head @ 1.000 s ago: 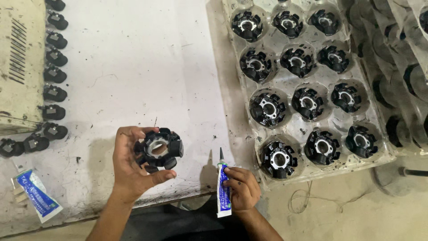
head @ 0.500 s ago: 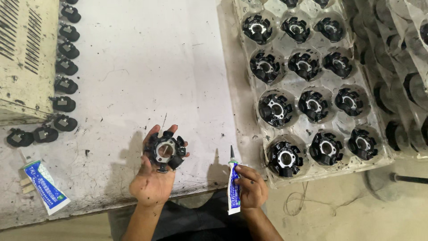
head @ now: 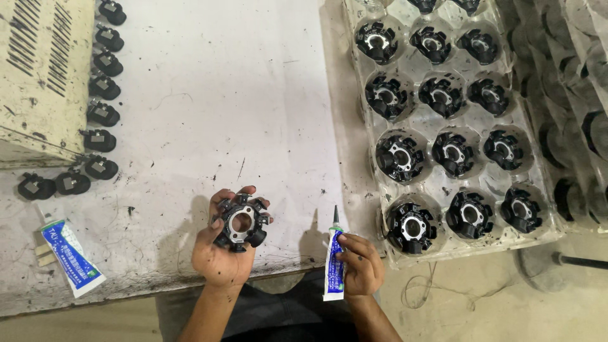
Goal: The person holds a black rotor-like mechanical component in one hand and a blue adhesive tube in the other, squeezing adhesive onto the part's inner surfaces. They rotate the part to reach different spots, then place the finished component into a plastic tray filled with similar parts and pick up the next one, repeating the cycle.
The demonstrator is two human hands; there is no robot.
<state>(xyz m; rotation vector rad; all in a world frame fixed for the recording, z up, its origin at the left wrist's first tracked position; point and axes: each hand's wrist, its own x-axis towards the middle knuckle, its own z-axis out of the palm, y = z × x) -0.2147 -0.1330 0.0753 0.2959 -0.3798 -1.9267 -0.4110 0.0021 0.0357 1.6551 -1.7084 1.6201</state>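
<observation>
My left hand [head: 223, 253] holds a black ring-shaped part [head: 241, 221] with a metal centre hole and several lobes, face up over the near edge of the white table [head: 209, 95]. My right hand [head: 362, 264] grips a blue and white glue tube [head: 334, 261] upright, its dark nozzle pointing up, a short way right of the part. The nozzle is apart from the part.
A clear plastic tray [head: 368, 168] at the right holds several of the same black parts in round pockets. A row of small black pieces [head: 101, 114] runs along a cream metal box [head: 38, 76] at the left. A second glue tube [head: 69, 256] lies near the table's front left.
The view has shifted slightly. My left hand has turned the black part a little and holds it further right; the right hand keeps the tube upright beside it.
</observation>
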